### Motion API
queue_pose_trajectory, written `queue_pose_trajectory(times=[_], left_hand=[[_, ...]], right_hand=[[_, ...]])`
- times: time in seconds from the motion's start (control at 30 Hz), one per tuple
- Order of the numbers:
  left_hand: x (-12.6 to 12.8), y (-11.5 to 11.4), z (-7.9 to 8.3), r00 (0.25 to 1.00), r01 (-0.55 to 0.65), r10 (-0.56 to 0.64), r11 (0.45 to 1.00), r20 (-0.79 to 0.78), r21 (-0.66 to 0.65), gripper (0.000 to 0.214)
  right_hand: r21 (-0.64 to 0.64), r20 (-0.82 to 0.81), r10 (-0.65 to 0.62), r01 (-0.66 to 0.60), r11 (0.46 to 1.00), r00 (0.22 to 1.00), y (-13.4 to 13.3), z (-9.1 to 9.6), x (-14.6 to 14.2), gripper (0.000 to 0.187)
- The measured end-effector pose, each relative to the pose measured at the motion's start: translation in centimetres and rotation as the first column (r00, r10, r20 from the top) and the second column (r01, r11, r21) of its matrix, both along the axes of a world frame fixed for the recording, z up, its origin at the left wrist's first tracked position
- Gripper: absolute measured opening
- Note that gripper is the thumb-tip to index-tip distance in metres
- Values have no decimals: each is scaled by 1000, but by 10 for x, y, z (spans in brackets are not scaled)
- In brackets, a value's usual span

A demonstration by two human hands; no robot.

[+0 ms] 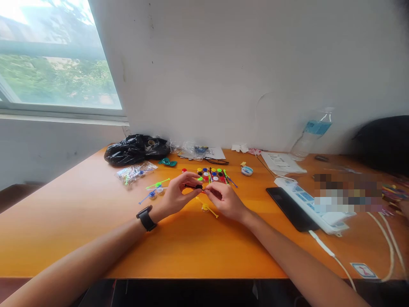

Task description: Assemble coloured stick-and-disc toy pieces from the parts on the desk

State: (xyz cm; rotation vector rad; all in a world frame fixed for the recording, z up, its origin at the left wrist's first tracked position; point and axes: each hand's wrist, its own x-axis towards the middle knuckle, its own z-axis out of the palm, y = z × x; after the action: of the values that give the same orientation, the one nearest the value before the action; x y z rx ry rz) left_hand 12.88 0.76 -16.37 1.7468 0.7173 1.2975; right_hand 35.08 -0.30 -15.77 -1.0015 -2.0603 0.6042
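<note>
A crumpled, glossy black bag (134, 150) is set at the rear left of the smooth orange table (73, 204); a flat phone (292, 209) is laid beside a white power strip (308, 202). A small black piece (198, 186) is pinched above the table between left hand (179, 192) and right hand (225, 200). Its outline is obscured; coloured discs (219, 170) behind are partly hidden.

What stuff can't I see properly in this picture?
All in the head view:
Small round black piece: partly covered by the left hand and right hand.
Inside of crumpled black plastic bag: mostly hidden by its folds.
Print on the blue label of the clear plastic bottle: too blurred.
Large rounded black object: cut off by the right edge.
</note>
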Motion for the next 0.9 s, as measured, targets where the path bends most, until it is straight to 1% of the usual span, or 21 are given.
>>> queue_pose_trajectory(times=[0.1, 0.27, 0.33, 0.43, 0.5, 0.57, 0.6, 0.63, 0.7, 0.77, 0.8, 0.87, 0.9], left_hand=[[-1, 0, 3, 1000, 29, -29, 999, -5, -21, 40], [-2, 0, 7, 999, 32, -32, 999, -41, 2, 35], [-3, 2, 7, 998, -14, 15, 1000, -57, 5, 35], [-8, 10, 3, 987, -138, 140, 990, -84, 30, 28], [-15, 18, 1, 962, -213, 221, 975, -161, 63, 22], [-22, 25, -1, 905, -263, 285, 958, -315, 110, 17], [-26, 27, 0, 859, -280, 311, 950, -407, 136, 15], [-29, 29, 0, 800, -296, 338, 941, -496, 164, 13], [-35, 31, 2, 667, -327, 395, 917, -632, 229, 11], [-40, 31, 3, 551, -333, 459, 887, -697, 320, 5], [-41, 31, 3, 509, -320, 490, 871, -708, 373, 8], [-44, 31, 1, 457, -282, 544, 839, -703, 466, 22], [-44, 31, 0, 442, -268, 567, 823, -696, 501, 25]], right_hand=[[5, 31, 11, -11, 1000, 999, -1, 1, 0, 33], [-6, 14, 28, -27, 1000, 1000, -1, 1, 1, 31], [-17, 5, 1, -1, 1000, 1000, 1, 1, 2, 29], [-22, 19, -69, 69, 997, 997, 3, 1, 5, 26], [-13, 43, -105, 106, 994, 994, 5, 0, 7, 20], [-34, 83, -101, 104, 994, 991, 6, -2, 9, 16], [-61, 106, -80, 87, 994, 991, 6, -3, 10, 18], [-100, 126, -47, 60, 993, 991, 5, -4, 10, 19], [-178, 142, 23, 3, 984, 990, 4, -6, 10, 16], [-233, 139, 61, -27, 972, 988, 3, -9, 8, 15], [-253, 136, 64, -28, 967, 989, 2, -11, 7, 16], [-280, 129, 42, -4, 960, 991, 2, -14, 4, 14], [-288, 126, 23, 14, 958, 992, 2, -16, 2, 12]])
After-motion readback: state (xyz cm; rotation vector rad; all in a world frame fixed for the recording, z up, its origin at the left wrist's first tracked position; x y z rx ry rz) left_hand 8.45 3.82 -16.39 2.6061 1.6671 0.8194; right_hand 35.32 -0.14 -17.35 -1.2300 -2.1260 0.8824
